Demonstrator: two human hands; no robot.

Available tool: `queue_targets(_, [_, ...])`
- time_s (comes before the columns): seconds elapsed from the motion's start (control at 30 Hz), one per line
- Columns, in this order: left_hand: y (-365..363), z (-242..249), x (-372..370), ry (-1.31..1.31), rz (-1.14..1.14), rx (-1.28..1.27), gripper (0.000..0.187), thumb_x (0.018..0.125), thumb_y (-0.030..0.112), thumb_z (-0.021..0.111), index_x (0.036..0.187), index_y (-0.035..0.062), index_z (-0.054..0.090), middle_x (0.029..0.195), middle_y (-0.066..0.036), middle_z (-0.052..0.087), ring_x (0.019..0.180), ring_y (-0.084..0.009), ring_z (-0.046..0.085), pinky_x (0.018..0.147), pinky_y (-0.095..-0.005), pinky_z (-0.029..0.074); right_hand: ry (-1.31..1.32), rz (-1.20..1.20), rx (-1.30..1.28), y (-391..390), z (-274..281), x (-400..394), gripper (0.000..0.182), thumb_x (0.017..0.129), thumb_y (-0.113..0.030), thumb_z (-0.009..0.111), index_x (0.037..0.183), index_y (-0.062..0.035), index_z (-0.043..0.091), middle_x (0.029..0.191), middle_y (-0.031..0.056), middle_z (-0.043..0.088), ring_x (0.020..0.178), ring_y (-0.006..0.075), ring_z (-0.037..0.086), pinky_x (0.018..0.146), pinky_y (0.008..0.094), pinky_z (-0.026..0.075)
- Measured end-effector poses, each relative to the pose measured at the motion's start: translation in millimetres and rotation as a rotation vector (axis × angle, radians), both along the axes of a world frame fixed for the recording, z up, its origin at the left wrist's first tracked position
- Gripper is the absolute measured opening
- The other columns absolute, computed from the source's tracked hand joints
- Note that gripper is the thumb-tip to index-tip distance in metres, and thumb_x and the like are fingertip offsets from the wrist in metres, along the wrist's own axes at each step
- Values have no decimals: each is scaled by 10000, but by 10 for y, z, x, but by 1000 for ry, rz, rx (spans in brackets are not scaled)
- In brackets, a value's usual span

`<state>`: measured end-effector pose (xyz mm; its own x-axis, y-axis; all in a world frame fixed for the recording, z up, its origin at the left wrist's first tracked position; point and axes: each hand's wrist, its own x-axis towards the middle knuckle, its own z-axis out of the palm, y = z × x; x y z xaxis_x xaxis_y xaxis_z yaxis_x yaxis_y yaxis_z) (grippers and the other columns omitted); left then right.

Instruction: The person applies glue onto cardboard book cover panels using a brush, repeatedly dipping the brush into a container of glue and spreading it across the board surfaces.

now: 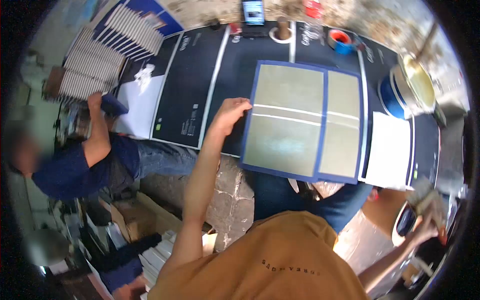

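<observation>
My left hand (pixel 231 111) reaches out to the near-left edge of the book cover (pixel 305 120) lying open in front of me, fingers curled together over the blue border and pressing it flat against the worktable (pixel 200 75). The cover shows two grey boards inside, a wide one and a narrower one, with a blue strip between them and blue paper turned in around the edges. Across the wide board run two pale lines; I judge them to be glue or a reflection, and cannot tell which.

My right hand (pixel 425 227) is low at the right edge, closed around the handle of a brush (pixel 429 196), bristles up, well apart from the cover. Just beside it a white sheet (pixel 392 150) lies next to the cover, and beyond that a tin of glue (pixel 417 82) stands near the table's far right.

As I read it, the boards are already laid on the blue paper and its edges folded over, so the casing looks mostly made; the brush in my grip suggests pasting is what remains, probably for the white sheet.

To the left a co-worker in a blue shirt leans on the same table, a hand (pixel 95 100) near a stack of printed sheets (pixel 110 45). A roll of tape (pixel 340 40) and a phone (pixel 253 12) sit along the far edge.
</observation>
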<state>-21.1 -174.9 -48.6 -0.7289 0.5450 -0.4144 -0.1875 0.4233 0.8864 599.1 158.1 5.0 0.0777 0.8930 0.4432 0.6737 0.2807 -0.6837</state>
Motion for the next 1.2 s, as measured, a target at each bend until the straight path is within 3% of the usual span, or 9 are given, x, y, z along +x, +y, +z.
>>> queue_targets(0.37, [-2061,-542,-2107,328,201,-531,358,768,264,699,1005,0,746,900,-93,732,843,-182,670,776,-325,510,270,-291,-45,270,-27,1007,506,904,-347,702,1177,77,654,1170,132,672,1002,219,641,850,345,537])
queue_targets(0.47, [-2089,-470,-2136,773,339,-755,447,777,323,733,1110,25,716,929,-129,747,891,-219,711,828,-352,535,209,-341,-56,403,-93,1124,525,888,-370,709,1160,75,656,1148,153,672,990,233,645,836,358,535])
queue_targets(0.53, [-1847,-267,-1979,832,322,-501,444,788,286,759,1151,39,694,978,-133,748,892,-217,726,825,-334,551,196,-356,-97,722,-313,1561,463,910,-339,686,1144,60,673,1144,160,675,1001,240,652,869,384,526])
queue_targets(0.7, [-504,269,-1083,833,203,33,371,835,147,745,1186,43,681,961,-98,755,873,-149,706,786,-286,541,399,-250,-7,359,-23,581,443,870,-317,735,1141,27,672,1199,145,643,1047,239,626,906,399,502])
queue_targets(0.8, [367,367,-540,1008,59,242,132,839,169,742,889,51,773,1100,-90,727,927,-214,708,852,-322,543,483,-232,-10,315,44,305,417,878,-267,731,1097,80,659,1202,150,629,1060,245,623,875,385,527])
queue_targets(0.87, [867,349,-190,951,-27,312,130,853,151,721,915,46,768,1084,-96,731,964,-231,707,862,-329,545,646,-198,-47,345,24,283,412,889,-246,716,1139,75,654,1229,144,616,1066,245,620,892,395,533])
queue_targets(0.93, [1301,214,133,852,-64,518,146,863,83,678,982,47,754,1041,-113,735,946,-233,713,835,-325,548,713,-117,-14,174,124,105,397,895,-246,710,1145,57,658,1244,142,611,1070,248,622,886,376,539])
queue_targets(1.03, [1568,195,591,915,-225,566,75,826,20,597,793,10,664,855,-115,708,819,-260,691,738,-366,524,876,-49,-30,149,135,174,369,904,-248,707,1132,39,666,1207,143,630,1054,241,633,854,345,545])
queue_targets(1.2, [1401,237,1231,1000,-272,707,109,801,11,519,715,26,584,693,-84,592,656,-243,570,676,-377,447,1137,197,-381,375,37,718,361,939,-275,683,1187,-15,655,1107,102,659,801,109,578,656,217,476])
